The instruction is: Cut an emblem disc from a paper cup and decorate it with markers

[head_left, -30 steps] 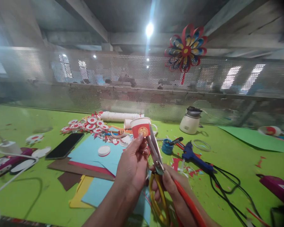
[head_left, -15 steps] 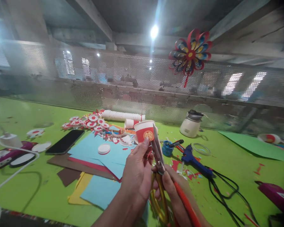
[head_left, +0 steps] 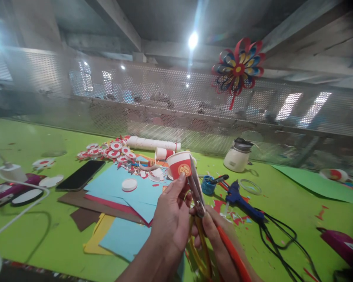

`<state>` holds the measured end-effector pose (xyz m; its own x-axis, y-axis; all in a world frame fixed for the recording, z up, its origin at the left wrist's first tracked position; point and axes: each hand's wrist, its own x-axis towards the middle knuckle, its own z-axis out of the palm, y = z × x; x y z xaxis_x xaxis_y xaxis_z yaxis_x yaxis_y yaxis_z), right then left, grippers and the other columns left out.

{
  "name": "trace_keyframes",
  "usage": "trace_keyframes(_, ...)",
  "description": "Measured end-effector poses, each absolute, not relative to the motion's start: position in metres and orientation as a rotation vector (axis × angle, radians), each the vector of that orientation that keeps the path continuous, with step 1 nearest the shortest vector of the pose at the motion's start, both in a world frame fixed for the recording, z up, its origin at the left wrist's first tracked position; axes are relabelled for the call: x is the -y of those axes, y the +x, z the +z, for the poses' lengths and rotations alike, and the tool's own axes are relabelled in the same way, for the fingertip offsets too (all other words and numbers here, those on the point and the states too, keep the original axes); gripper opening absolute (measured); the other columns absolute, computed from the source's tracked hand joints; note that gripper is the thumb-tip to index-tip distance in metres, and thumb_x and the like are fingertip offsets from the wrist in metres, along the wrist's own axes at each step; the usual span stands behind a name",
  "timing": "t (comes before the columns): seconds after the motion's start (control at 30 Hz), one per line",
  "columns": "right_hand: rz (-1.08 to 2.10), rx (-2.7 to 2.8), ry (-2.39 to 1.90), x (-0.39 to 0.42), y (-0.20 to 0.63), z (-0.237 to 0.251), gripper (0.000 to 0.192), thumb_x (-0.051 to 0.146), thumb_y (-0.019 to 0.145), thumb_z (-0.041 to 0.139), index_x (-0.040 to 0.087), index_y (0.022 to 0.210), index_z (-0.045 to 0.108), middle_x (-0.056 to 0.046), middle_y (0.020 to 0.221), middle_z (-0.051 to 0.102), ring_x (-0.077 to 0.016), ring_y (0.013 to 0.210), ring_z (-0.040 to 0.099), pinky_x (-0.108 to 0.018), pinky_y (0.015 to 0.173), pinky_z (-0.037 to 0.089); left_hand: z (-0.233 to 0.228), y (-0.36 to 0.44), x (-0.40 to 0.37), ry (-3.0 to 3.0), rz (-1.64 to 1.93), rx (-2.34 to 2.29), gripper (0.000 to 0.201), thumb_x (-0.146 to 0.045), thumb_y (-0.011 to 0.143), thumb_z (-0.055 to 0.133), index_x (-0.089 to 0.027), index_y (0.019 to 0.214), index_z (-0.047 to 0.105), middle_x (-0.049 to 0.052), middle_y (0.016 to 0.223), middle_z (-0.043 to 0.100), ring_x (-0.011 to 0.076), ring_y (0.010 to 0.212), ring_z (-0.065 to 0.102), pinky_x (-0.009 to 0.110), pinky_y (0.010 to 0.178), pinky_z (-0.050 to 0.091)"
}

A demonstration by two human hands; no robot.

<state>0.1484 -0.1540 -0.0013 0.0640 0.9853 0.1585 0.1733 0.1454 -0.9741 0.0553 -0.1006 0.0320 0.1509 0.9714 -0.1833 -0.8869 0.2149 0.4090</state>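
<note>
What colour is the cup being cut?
Red with a white rim and a gold emblem, cup, head view.

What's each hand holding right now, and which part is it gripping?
The left hand holds a red paper cup by its lower side wall. The right hand holds scissors by their handles.

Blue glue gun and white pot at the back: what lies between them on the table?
In the head view, a thin clear ring lies flat on the green table between the blue glue gun and the white pot.
</note>
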Motion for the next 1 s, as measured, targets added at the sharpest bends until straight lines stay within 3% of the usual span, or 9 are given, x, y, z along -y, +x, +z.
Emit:
trace_keyframes(0.3, 0.999, 1.299, -1.234, 0.151, 0.149, -0.006, 0.057, 0.069, 0.085, 0.046, 0.016, 0.099, 0.061, 0.000, 0.063, 0.056, -0.0109, 0.049, 0.051, -0.024, 0.049, 0.042, 0.030, 0.056, 0.101, 0.241, 1.345, -0.451, 0.020, -0.026, 0.074, 0.076, -0.012, 0.080, 0.064, -0.001, 0.069, 0.060, 0.0072, 0.056, 0.053, 0.018, 0.049, 0.043)
trace_keyframes(0.5, 0.993, 1.247, -1.212, 0.151, 0.151, -0.003, 0.055, 0.068, 0.083, 0.050, 0.016, 0.095, 0.064, -0.002, 0.065, 0.058, -0.0117, 0.052, 0.053, -0.025, 0.051, 0.044, 0.022, 0.036, 0.109, 0.431, 1.305, -0.579, 0.021, -0.025, 0.073, 0.076, -0.010, 0.082, 0.066, 0.005, 0.082, 0.063, 0.0120, 0.075, 0.058, 0.021, 0.063, 0.048)
trace_keyframes(0.63, 1.014, 1.255, -1.224, 0.152, 0.150, -0.003, 0.060, 0.071, 0.082, 0.048, 0.016, 0.099, 0.064, -0.002, 0.065, 0.057, -0.0110, 0.051, 0.052, -0.024, 0.050, 0.042, 0.032, 0.000, 0.100, 0.648, 1.551, -0.785, 0.021, -0.031, 0.071, 0.074, -0.016, 0.075, 0.060, -0.001, 0.078, 0.058, 0.0103, 0.074, 0.054, 0.020, 0.064, 0.044)
trace_keyframes(0.73, 1.044, 1.294, -1.232, 0.152, 0.150, -0.005, 0.058, 0.070, 0.083, 0.049, 0.017, 0.099, 0.064, -0.002, 0.066, 0.056, -0.0104, 0.052, 0.051, -0.024, 0.050, 0.042, 0.053, -0.020, 0.081, 1.002, 1.750, -0.861, 0.022, -0.031, 0.072, 0.073, -0.018, 0.086, 0.062, -0.001, 0.087, 0.060, 0.0115, 0.080, 0.054, 0.022, 0.071, 0.043)
trace_keyframes(0.8, 1.066, 1.301, -1.244, 0.152, 0.150, -0.006, 0.056, 0.069, 0.083, 0.049, 0.018, 0.099, 0.063, -0.001, 0.067, 0.056, -0.0102, 0.052, 0.052, -0.023, 0.051, 0.042, 0.065, -0.026, 0.067, 1.229, 1.756, -0.875, 0.031, -0.031, 0.072, 0.072, -0.018, 0.098, 0.064, 0.004, 0.108, 0.062, 0.0165, 0.094, 0.056, 0.025, 0.077, 0.044)
trace_keyframes(1.0, 1.077, 1.336, -1.244, 0.152, 0.152, -0.009, 0.054, 0.068, 0.084, 0.048, 0.019, 0.101, 0.062, 0.000, 0.067, 0.054, -0.0098, 0.052, 0.050, -0.023, 0.051, 0.041, 0.061, -0.024, 0.038, 1.654, 1.325, -0.782, 0.044, -0.035, 0.072, 0.072, -0.015, 0.110, 0.065, 0.012, 0.115, 0.065, 0.0257, 0.103, 0.057, 0.036, 0.086, 0.043)
